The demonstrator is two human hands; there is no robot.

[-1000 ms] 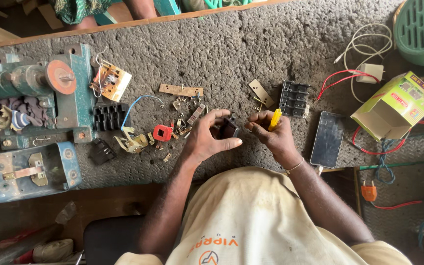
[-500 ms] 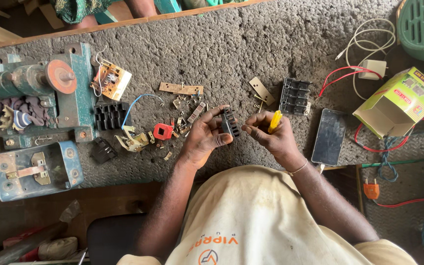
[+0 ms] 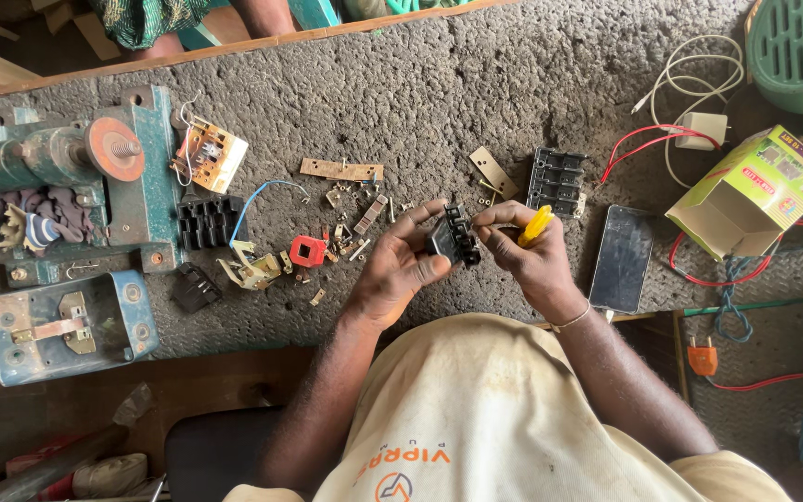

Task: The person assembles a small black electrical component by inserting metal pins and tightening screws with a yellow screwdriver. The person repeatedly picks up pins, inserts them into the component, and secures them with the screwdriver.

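From the head camera, the left hand (image 3: 400, 270) is closed around a small black ribbed plastic block (image 3: 452, 236), thumb underneath and fingers curled over its far side, holding it above the rough grey matting of the bench (image 3: 439, 102). The right hand (image 3: 530, 258) grips a yellow-handled screwdriver (image 3: 536, 225) in a pinch, its tip end pressed towards the block's right side; the tip itself is hidden behind the fingers.

The block is held in the air with nothing bracing it, so I judge a slip of the driver could drive it into the left palm or fingers. A loosened part could also drop and be lost among the scattered brass strips and screws (image 3: 350, 200) lying just beyond the hands. The dark smartphone (image 3: 620, 258) lies close to the right wrist, where an elbow shift might knock it.

The block looks dark, squarish and moulded, with raised ribs or slots along its upper face, and it resembles the larger black slotted part (image 3: 556, 180) lying just beyond the right hand. To the left, near the strips, sits a small red coil bobbin (image 3: 308, 251).
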